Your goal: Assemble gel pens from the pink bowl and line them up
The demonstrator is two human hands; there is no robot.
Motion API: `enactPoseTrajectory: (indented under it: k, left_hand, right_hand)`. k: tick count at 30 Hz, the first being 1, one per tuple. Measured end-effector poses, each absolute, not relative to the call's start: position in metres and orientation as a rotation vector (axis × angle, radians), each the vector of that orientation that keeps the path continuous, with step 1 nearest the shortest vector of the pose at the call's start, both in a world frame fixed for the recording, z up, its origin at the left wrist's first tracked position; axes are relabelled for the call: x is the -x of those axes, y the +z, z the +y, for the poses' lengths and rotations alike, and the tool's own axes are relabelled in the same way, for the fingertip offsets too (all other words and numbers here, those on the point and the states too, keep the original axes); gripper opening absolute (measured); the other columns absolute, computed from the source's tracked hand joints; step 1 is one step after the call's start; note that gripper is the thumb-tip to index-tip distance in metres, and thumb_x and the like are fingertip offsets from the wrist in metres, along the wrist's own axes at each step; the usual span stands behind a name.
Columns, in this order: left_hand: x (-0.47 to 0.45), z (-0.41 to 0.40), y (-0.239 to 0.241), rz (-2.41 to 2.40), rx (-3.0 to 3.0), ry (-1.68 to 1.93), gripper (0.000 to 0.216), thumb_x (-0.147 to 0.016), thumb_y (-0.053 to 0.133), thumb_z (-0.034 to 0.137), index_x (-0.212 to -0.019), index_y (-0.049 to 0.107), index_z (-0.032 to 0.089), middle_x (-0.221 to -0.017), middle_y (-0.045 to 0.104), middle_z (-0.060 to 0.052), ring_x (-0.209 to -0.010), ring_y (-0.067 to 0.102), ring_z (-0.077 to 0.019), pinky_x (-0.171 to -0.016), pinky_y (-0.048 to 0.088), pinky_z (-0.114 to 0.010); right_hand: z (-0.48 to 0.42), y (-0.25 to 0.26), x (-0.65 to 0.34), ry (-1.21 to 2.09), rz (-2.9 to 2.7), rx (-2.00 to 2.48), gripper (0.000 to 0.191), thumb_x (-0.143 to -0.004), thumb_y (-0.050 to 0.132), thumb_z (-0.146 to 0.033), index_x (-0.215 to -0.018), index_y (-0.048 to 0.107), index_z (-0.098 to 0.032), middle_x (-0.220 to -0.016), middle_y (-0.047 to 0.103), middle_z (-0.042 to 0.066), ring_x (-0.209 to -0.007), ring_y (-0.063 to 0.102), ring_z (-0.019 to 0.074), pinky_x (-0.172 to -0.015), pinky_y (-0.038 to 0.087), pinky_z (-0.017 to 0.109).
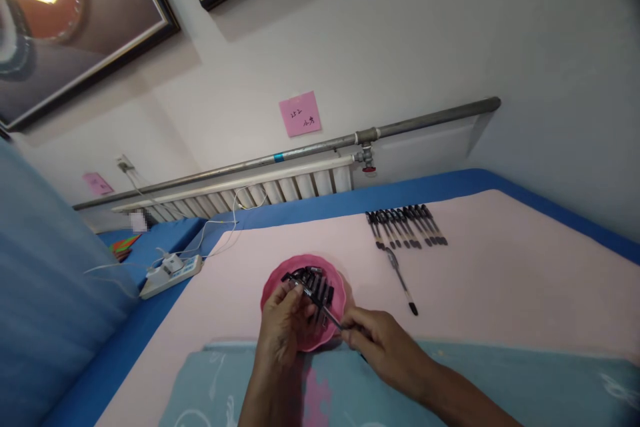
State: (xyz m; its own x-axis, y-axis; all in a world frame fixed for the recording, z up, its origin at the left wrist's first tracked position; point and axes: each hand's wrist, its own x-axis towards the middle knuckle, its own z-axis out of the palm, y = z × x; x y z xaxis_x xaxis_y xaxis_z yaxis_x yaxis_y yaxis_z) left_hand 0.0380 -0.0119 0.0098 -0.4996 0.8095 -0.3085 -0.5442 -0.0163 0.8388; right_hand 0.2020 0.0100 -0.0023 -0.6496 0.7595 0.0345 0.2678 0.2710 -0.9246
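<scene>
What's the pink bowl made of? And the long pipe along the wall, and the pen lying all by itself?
Pink bowl: probably smooth plastic, with one even colour and a thin wavy rim.
Long pipe: looks like metal, dull grey and silvery in parts.
Lone pen: likely plastic; its barrel looks partly see-through, but it's small here.

Your bowl (340,288) looks smooth plastic, your pens (409,227) glossy plastic. The surface's (500,280) near edge bears matt cloth (465,373).

Left of my left hand (280,323) I see a power strip (181,274); beyond it, a radiator (289,188).
</scene>
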Motion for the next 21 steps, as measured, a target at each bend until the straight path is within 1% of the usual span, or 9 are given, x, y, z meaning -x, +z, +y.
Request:
enactPoseTrajectory:
  k: [7, 13, 18, 21]
  left_hand:
    - [-0.039, -0.013, 0.01, 1.221, -0.273, 1.708, 0.024, -0.056, 0.077, 0.015, -0.068, 0.056, 0.013, -0.056, 0.06, 0.001, -0.048, 0.057, -0.008, -0.046, 0.05, -0.018]
    - [-0.04, -0.014, 0.011, 1.208, -0.301, 1.68, 0.03, -0.051, 0.08, 0.016, -0.07, 0.057, 0.013, -0.055, 0.061, 0.001, -0.046, 0.057, -0.0081, -0.044, 0.049, -0.018]
    - [-0.043, -0.013, 0.004, 1.202, -0.349, 1.637, 0.034, -0.049, 0.081, 0.021, -0.071, 0.056, 0.014, -0.054, 0.06, 0.002, -0.046, 0.056, -0.008, -0.045, 0.049, -0.018]
    - [-0.046, -0.014, 0.001, 1.218, -0.376, 1.61, 0.034, -0.05, 0.081, 0.023, -0.072, 0.057, 0.014, -0.056, 0.061, 0.001, -0.048, 0.057, -0.0087, -0.046, 0.049, -0.019]
  right_hand:
    - [0.009, -0.002, -0.205, 1.136, -2.164, 0.849, 0.013, -0.082, 0.043, -0.021, -0.07, 0.048, -0.019, -0.064, 0.048, -0.003, -0.06, 0.044, 0.0112, -0.056, 0.032, 0.022]
    - [0.007, 0.001, -0.202, 1.339, -2.039, 0.903, 0.012, -0.08, 0.045, -0.021, -0.069, 0.049, -0.019, -0.059, 0.042, -0.005, -0.055, 0.039, 0.0102, -0.053, 0.031, 0.021]
    - [0.009, -0.001, -0.201, 1.398, -1.984, 0.917, 0.011, -0.077, 0.046, -0.021, -0.067, 0.049, -0.019, -0.058, 0.042, -0.005, -0.055, 0.039, 0.0102, -0.052, 0.03, 0.021]
    - [0.008, -0.004, -0.2, 1.422, -1.956, 0.931, 0.01, -0.076, 0.047, -0.021, -0.067, 0.049, -0.019, -0.058, 0.041, -0.005, -0.055, 0.038, 0.0104, -0.052, 0.03, 0.021]
